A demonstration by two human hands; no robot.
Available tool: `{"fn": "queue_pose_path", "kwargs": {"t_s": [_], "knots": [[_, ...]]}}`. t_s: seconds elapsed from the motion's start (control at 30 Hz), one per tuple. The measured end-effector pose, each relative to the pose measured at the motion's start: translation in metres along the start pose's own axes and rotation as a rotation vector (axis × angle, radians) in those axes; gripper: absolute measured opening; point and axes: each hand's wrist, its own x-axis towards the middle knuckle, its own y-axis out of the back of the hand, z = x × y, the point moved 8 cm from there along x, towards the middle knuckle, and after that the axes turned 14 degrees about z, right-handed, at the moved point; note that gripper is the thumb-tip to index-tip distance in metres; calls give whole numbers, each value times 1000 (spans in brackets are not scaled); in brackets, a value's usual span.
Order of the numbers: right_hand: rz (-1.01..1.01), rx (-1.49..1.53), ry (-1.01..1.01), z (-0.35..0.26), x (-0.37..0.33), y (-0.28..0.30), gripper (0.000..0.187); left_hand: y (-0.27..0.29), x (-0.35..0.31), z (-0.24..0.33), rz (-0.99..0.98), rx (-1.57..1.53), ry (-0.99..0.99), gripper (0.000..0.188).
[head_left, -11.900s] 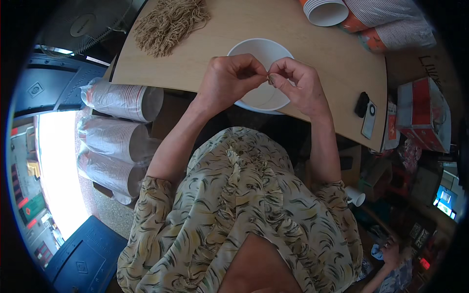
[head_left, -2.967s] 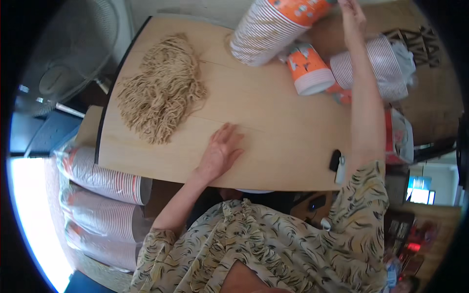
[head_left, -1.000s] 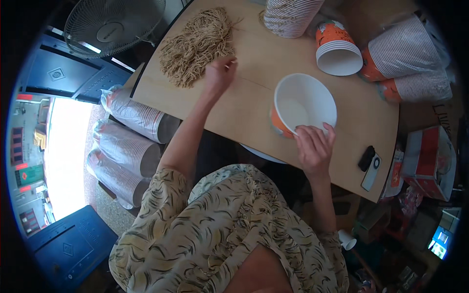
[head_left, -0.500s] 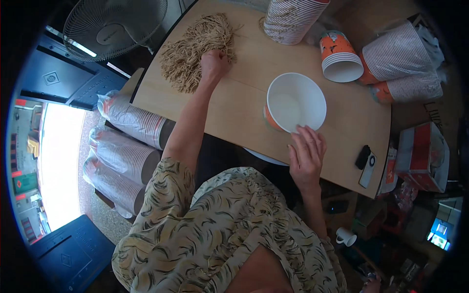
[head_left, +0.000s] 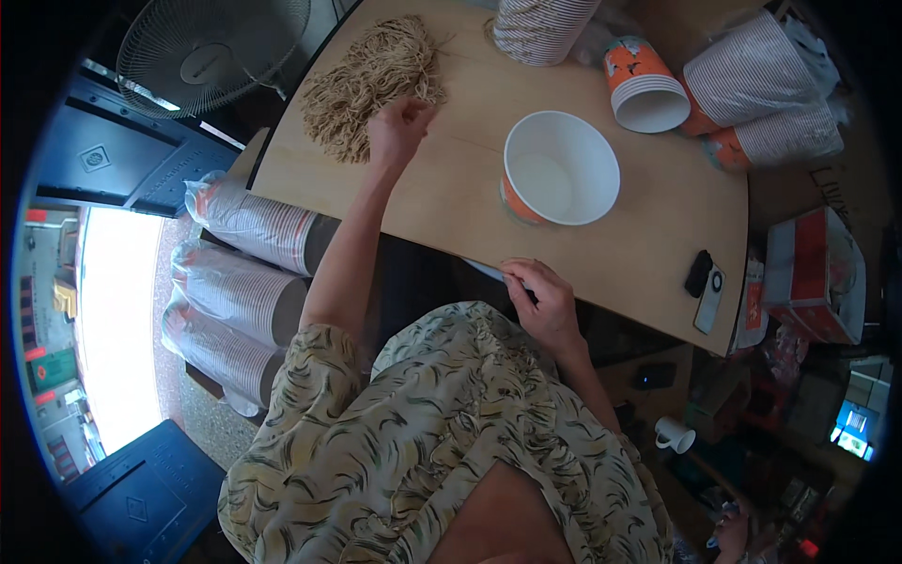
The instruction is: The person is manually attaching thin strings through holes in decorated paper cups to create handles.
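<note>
A loose pile of thin tan cords (head_left: pixel 371 80) lies at the table's far left. My left hand (head_left: pixel 398 133) is at the pile's near right edge, its fingers bent into a pinch; whatever is between them is too small to make out. A large white paper bucket (head_left: pixel 562 193) with an orange outer print stands upright, its inside bare, right of my left hand. My right hand (head_left: pixel 545 303) is at the table's front edge, below the bucket and apart from it. Its fingers are curled together toward the thumb, and what they hold, if anything, is hidden. A white edge shows beside its fingertips.
Nested paper buckets (head_left: pixel 537 28) stand at the back, with an orange bucket stack (head_left: pixel 648 94) and plastic-wrapped stacks (head_left: pixel 752 70) lying to the right. A remote control (head_left: pixel 709 301) lies near the right edge. More wrapped stacks (head_left: pixel 235 287) lie left, below a fan (head_left: pixel 211 61).
My right hand has left the bucket's rim and moved left and down to the table's front edge. My left hand has drawn slightly back from the cords. The view has shifted a little.
</note>
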Motion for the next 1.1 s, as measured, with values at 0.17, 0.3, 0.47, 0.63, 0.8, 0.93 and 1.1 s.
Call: {"fn": "queue_pose_path", "kwargs": {"t_s": [0.17, 0.3, 0.47, 0.63, 0.8, 0.93, 1.1], "knots": [[23, 137, -201, 24, -12, -9, 23, 13, -100, 5, -135, 37, -85, 18], [134, 250, -14, 7, 6, -17, 28, 12, -170, 39, -294, -69, -140, 14], [-15, 277, -15, 19, 17, -37, 25, 17, -216, 83, -371, -128, -214, 11], [-27, 143, 77, 40, 3, -20, 21, 16, -229, 99, -476, -225, -184, 13], [-138, 260, -160, 62, -21, 3, 26, -2, -242, 98, -576, -407, 94, 16], [-95, 501, -257, 55, -31, 18, 35, -17, -252, 109, -640, -662, 419, 27], [-62, 812, -557, 75, -56, 22, 17, -25, -254, 101, -618, -721, 650, 32]]}}
